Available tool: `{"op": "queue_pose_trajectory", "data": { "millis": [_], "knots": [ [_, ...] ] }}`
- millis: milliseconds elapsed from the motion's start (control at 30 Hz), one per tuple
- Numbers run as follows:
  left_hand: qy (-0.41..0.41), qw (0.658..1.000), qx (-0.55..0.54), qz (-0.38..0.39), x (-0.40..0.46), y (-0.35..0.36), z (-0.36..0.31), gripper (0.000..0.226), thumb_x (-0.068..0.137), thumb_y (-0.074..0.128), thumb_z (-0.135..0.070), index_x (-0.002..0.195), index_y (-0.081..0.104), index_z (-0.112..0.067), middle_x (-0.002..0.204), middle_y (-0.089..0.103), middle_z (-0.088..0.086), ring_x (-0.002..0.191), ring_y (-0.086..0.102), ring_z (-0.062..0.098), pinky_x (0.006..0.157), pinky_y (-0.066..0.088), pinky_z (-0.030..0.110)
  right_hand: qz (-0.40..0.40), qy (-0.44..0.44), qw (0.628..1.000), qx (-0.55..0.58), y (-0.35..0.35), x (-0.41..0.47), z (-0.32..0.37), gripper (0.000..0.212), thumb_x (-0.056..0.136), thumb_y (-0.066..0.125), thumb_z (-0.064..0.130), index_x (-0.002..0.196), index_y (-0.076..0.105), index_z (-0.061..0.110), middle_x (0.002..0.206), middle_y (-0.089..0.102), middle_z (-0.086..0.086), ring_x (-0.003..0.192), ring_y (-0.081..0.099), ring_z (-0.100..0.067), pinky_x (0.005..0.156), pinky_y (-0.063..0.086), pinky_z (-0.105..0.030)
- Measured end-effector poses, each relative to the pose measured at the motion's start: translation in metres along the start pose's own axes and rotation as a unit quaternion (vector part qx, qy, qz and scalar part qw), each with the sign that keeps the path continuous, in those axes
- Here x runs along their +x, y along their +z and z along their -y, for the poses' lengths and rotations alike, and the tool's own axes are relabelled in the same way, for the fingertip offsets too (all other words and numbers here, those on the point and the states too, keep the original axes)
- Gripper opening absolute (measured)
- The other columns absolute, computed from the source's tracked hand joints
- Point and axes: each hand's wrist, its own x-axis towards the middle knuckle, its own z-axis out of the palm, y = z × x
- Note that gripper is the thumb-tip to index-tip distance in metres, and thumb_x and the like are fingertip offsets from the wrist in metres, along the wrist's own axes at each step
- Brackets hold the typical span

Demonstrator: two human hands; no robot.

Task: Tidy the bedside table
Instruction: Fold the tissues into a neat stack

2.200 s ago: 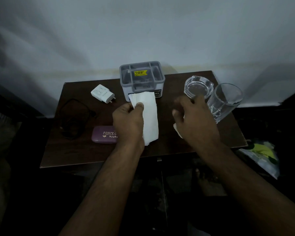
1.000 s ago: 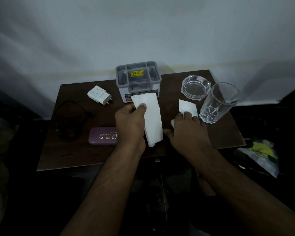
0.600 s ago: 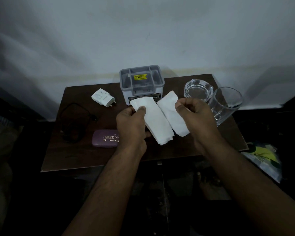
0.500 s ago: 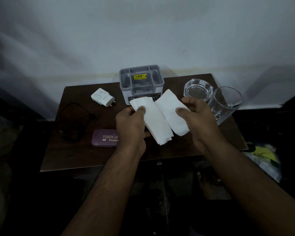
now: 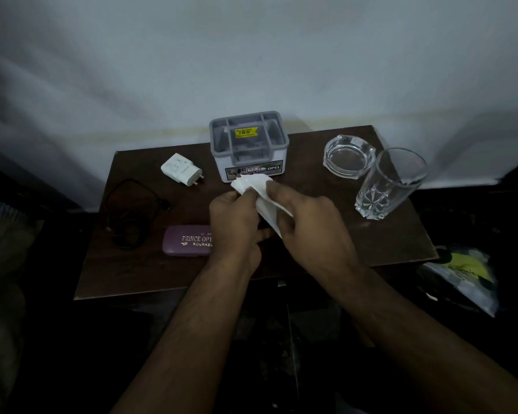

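Over the middle of the dark wooden bedside table (image 5: 380, 243), my left hand (image 5: 234, 225) and my right hand (image 5: 308, 222) meet, both gripping a stack of white paper napkins (image 5: 256, 186). The napkins stick out above my fingers, just in front of a grey compartment organiser box (image 5: 248, 144) with a yellow price sticker. My right hand covers the lower part of the napkins. A purple spectacle case (image 5: 186, 242) lies left of my left wrist, partly hidden by it.
A white charger plug (image 5: 181, 169) lies at the back left, a black cable (image 5: 132, 213) coiled near the left edge. A glass ashtray (image 5: 349, 156) and a tall drinking glass (image 5: 389, 183) stand at the right. A plastic bag (image 5: 461, 276) lies on the floor to the right.
My right hand picked a napkin off the table near the glass, carried it left and laid it against the stack in my left hand; both hands now hold one bundle.
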Motion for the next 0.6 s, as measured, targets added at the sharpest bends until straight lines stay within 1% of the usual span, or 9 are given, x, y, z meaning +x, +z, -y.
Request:
{"op": "queue_pose_trajectory", "data": {
  "millis": [67, 133, 233, 333, 433, 467, 500, 567, 600],
  "knots": [
    [-0.002, 1.000, 0.004, -0.005, 0.001, 0.000, 0.000, 0.021, 0.100, 0.053, -0.006, 0.087, 0.070, -0.009, 0.082, 0.074, 0.012, 0.066, 0.073, 0.023, 0.053, 0.061, 0.036, 0.020, -0.008, 1.000, -0.012, 0.002, -0.001, 0.000, 0.052, 0.093, 0.056, 0.009, 0.144, 0.057, 0.022, 0.119, 0.074, -0.013, 0.102, 0.071, -0.036, 0.087, 0.057, -0.046],
    [-0.008, 1.000, 0.004, -0.016, 0.002, 0.000, 0.000, 0.023, 0.103, 0.051, -0.010, 0.086, 0.067, -0.010, 0.084, 0.073, 0.013, 0.065, 0.072, 0.023, 0.051, 0.061, 0.035, 0.029, -0.022, 0.999, -0.009, 0.001, -0.001, 0.000, 0.051, 0.094, 0.055, 0.008, 0.143, 0.058, 0.019, 0.119, 0.074, -0.012, 0.102, 0.071, -0.036, 0.085, 0.057, -0.044],
    [-0.018, 0.999, -0.007, -0.034, 0.005, 0.000, 0.000, 0.027, 0.107, 0.046, -0.019, 0.100, 0.069, -0.009, 0.097, 0.075, 0.018, 0.066, 0.070, 0.023, 0.046, 0.058, 0.028, 0.032, -0.052, 0.998, -0.004, 0.001, -0.001, 0.000, 0.045, 0.097, 0.057, 0.011, 0.141, 0.060, 0.014, 0.124, 0.073, -0.009, 0.104, 0.071, -0.032, 0.085, 0.054, -0.037],
    [-0.025, 0.998, -0.015, -0.050, 0.007, 0.000, -0.002, 0.039, 0.110, 0.043, -0.033, 0.113, 0.070, -0.005, 0.104, 0.073, 0.023, 0.061, 0.064, 0.022, 0.049, 0.053, 0.025, 0.047, -0.074, 0.996, -0.008, 0.003, 0.000, 0.000, 0.044, 0.100, 0.057, 0.019, 0.143, 0.057, 0.013, 0.134, 0.068, -0.009, 0.117, 0.067, -0.029, 0.093, 0.055, -0.041],
    [-0.018, 0.998, -0.032, -0.056, 0.005, 0.000, -0.006, 0.056, 0.104, 0.056, -0.045, 0.114, 0.069, 0.009, 0.103, 0.071, 0.030, 0.072, 0.064, 0.032, 0.066, 0.053, 0.041, 0.071, -0.088, 0.993, -0.018, 0.004, -0.002, -0.001, 0.054, 0.101, 0.058, 0.030, 0.150, 0.048, 0.012, 0.146, 0.058, -0.012, 0.131, 0.058, -0.028, 0.103, 0.049, -0.041],
    [-0.009, 0.998, -0.030, -0.053, 0.003, 0.000, -0.007, 0.054, 0.100, 0.065, -0.042, 0.109, 0.069, 0.011, 0.097, 0.072, 0.028, 0.077, 0.066, 0.033, 0.071, 0.055, 0.044, 0.082, -0.095, 0.992, -0.012, 0.003, -0.002, -0.001, 0.056, 0.101, 0.058, 0.032, 0.152, 0.045, 0.011, 0.146, 0.057, -0.013, 0.132, 0.057, -0.027, 0.103, 0.048, -0.040],
    [0.005, 0.999, -0.025, -0.044, 0.002, -0.002, -0.009, 0.045, 0.096, 0.071, -0.035, 0.099, 0.070, 0.010, 0.086, 0.074, 0.022, 0.074, 0.069, 0.030, 0.070, 0.056, 0.041, 0.098, -0.107, 0.989, -0.001, 0.003, -0.002, -0.001, 0.057, 0.102, 0.056, 0.032, 0.153, 0.042, 0.010, 0.146, 0.057, -0.012, 0.132, 0.056, -0.026, 0.104, 0.047, -0.039],
    [0.031, 0.999, -0.011, -0.035, 0.002, -0.004, -0.009, 0.017, 0.095, 0.074, -0.015, 0.083, 0.072, -0.002, 0.070, 0.075, 0.007, 0.064, 0.073, 0.020, 0.063, 0.062, 0.034, 0.137, -0.132, 0.981, 0.017, -0.001, -0.001, -0.001, 0.051, 0.106, 0.047, 0.033, 0.152, 0.042, 0.010, 0.143, 0.059, -0.010, 0.132, 0.056, -0.022, 0.105, 0.047, -0.037],
    [0.048, 0.998, 0.002, -0.043, 0.002, -0.006, -0.010, 0.015, 0.095, 0.071, -0.007, 0.080, 0.073, -0.009, 0.070, 0.076, 0.005, 0.066, 0.074, 0.019, 0.067, 0.065, 0.039, 0.155, -0.141, 0.978, 0.023, -0.004, 0.001, -0.002, 0.048, 0.108, 0.043, 0.035, 0.150, 0.045, 0.012, 0.139, 0.062, -0.007, 0.127, 0.060, -0.020, 0.102, 0.049, -0.035]
  ]
}}
